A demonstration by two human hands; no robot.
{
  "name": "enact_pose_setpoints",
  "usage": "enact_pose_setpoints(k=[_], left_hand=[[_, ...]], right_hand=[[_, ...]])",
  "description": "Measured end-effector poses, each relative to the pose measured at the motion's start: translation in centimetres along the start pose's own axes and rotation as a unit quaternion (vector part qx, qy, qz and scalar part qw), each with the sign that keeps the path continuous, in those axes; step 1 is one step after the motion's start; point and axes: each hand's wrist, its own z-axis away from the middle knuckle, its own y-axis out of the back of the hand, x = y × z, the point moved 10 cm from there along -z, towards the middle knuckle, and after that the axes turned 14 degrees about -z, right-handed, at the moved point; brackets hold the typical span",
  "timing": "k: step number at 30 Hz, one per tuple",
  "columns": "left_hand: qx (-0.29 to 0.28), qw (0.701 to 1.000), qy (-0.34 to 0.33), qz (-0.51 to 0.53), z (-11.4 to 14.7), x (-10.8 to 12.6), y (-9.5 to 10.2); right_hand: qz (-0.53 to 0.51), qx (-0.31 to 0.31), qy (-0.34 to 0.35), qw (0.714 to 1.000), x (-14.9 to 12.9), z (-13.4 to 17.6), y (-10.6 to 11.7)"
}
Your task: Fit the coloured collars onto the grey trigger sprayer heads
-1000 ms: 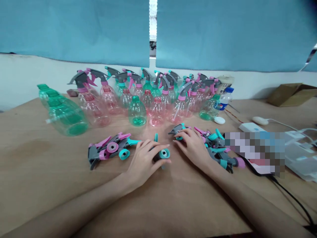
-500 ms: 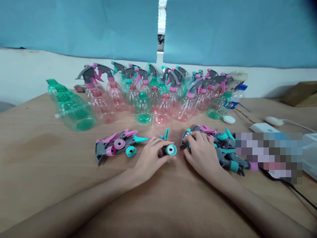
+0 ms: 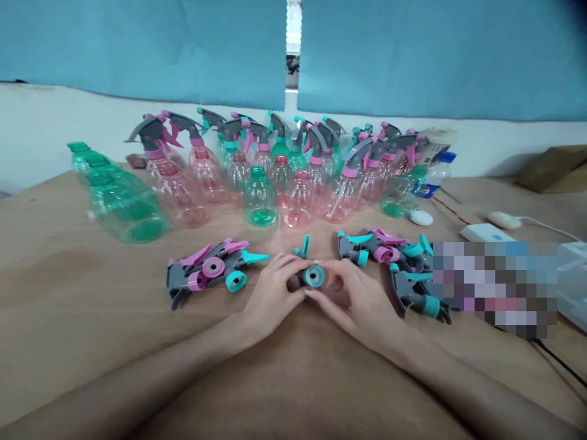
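A grey trigger spray head with a turquoise lever and collar is held over the table, its round collar opening turned up towards me. My left hand is closed around its left side between thumb and fingers. From the right, my right hand has thumb and index finger at the collar's rim, curved around it. Whether a small part sits in those fingertips is hidden. To the left lies a pile of pink and turquoise spray heads. More loose spray heads lie beside my right hand.
Behind stand several pink and green bottles, some with spray heads fitted and some open-necked. A blue-capped drink bottle, a white round lid, a white box with cables and a brown carton are on the right.
My right hand has moved left from the right-hand pile to the turquoise collar. My left hand keeps its hold on the spray head. The view has shifted slightly.
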Motion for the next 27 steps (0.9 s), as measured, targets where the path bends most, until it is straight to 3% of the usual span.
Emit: enact_pose_setpoints(k=[3,9,18,27], left_hand=[[-0.002,1.0,0.007,0.001,0.1,-0.2,-0.1],[0.002,1.0,0.023,0.007,0.1,-0.3,0.0],[0.007,0.999,0.041,0.004,-0.1,-0.7,0.0],[-0.017,0.999,0.013,0.043,-0.3,-0.4,-0.4]], right_hand=[[-0.008,-0.044,-0.033,0.998,0.6,0.3,-1.1],[0.005,-0.013,-0.029,0.999,0.6,0.0,0.0],[0.044,-0.074,-0.081,0.993,1.3,0.4,-1.7],[-0.057,-0.074,-0.148,0.985,2.3,0.7,-1.8]])
